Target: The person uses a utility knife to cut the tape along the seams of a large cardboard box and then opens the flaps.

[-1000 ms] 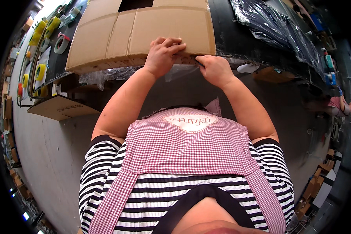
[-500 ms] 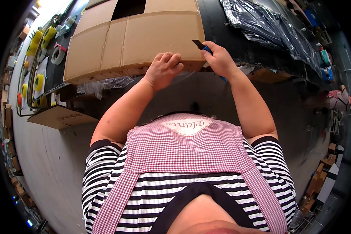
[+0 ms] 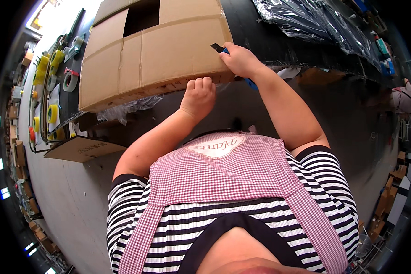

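Observation:
A large brown cardboard box (image 3: 182,50) lies on the black-topped table, with a dark rectangular opening between its top flaps. My right hand (image 3: 241,60) is closed around a utility knife (image 3: 218,48) with a dark blade and blue handle. The blade points left over the box's near right corner, and the handle's blue end shows below the hand. At the box's near side, my left hand (image 3: 199,97) is closed with its fingers curled against the lower edge. Whatever those fingers may hold is hidden.
Clear plastic film (image 3: 128,108) hangs under the box's near edge. Tape rolls (image 3: 70,81) stand at the left, above a cardboard flap (image 3: 84,148). Plastic-wrapped dark goods (image 3: 306,20) cover the table's far right. Another person (image 3: 404,98) is at the right edge.
My left hand has come down from the box's near top edge toward me. My right hand still holds the utility knife near the right corner. The whole view has shifted slightly.

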A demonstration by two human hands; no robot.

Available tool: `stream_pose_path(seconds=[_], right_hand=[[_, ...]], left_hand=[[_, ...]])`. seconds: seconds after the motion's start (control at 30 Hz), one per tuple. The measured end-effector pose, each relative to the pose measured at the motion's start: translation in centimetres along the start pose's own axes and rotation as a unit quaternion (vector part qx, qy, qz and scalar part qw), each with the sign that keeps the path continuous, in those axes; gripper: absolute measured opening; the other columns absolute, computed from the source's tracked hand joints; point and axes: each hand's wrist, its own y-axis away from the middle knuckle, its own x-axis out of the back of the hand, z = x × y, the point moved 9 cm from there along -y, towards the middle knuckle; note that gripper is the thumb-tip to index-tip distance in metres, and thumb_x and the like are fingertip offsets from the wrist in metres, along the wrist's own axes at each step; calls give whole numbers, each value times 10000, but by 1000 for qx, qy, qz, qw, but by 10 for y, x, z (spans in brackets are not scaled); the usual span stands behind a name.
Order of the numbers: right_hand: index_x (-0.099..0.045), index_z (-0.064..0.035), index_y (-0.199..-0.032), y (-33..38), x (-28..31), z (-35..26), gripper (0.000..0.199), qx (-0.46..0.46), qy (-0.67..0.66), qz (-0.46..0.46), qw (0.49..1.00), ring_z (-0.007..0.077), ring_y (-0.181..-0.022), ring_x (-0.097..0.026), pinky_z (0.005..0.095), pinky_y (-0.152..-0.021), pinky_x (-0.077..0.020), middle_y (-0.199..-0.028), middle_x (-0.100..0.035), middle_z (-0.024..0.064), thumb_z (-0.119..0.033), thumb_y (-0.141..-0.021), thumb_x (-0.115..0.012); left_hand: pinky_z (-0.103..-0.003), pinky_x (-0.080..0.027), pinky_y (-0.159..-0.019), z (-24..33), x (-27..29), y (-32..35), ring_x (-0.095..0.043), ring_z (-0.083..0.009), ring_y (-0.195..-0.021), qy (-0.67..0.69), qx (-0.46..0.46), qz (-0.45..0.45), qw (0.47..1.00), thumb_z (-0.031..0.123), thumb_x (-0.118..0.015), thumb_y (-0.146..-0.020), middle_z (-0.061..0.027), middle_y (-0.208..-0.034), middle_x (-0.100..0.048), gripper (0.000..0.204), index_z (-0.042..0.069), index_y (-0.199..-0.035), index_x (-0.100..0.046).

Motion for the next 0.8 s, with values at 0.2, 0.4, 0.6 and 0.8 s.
stream_pose_path(seconds=[0.2, 0.4, 0.6, 0.8], right_hand=[[-583, -79, -1320, 0, 0, -5, 427, 11, 18, -1, 1000, 398, -1160, -618, 466, -1002, -470, -1228, -670, 215, -326, -986, -484], [-572, -72, -1331, 4, 1, -1, 433, -3, -5, -10, 1000, 400, -1187, -601, 457, -1013, -462, -1252, -657, 220, -329, -993, -492], [-570, -41, -1293, 9, -2, 7, 394, 16, -135, -22, 990, 418, -1173, -596, 437, -983, -461, -1228, -654, 246, -300, -1000, -527], [-587, -18, -1202, 6, -1, 8, 337, 36, -143, -15, 989, 360, -954, -648, 416, -841, -491, -1029, -687, 210, -283, -999, -546]], left_hand=[[-426, -479, -694, -14, -19, 15, -624, -306, -796, 236, 103, -19, 966, 33, -592, -771, -91, -874, -596, 138, 87, -895, -564], [-358, -531, -768, -39, 23, 41, -625, -275, -791, 448, 188, 86, 870, -76, -567, -842, -76, -874, -592, 227, 49, -1016, -642], [-257, -495, -762, -45, -18, 59, -577, -184, -773, 714, 286, 18, 639, -106, -480, -857, -84, -908, -567, 216, 0, -910, -660], [-251, -437, -636, -31, -51, 76, -532, -122, -668, 742, 354, -76, 564, -50, -451, -851, -31, -741, -540, 176, 4, -816, -615]])
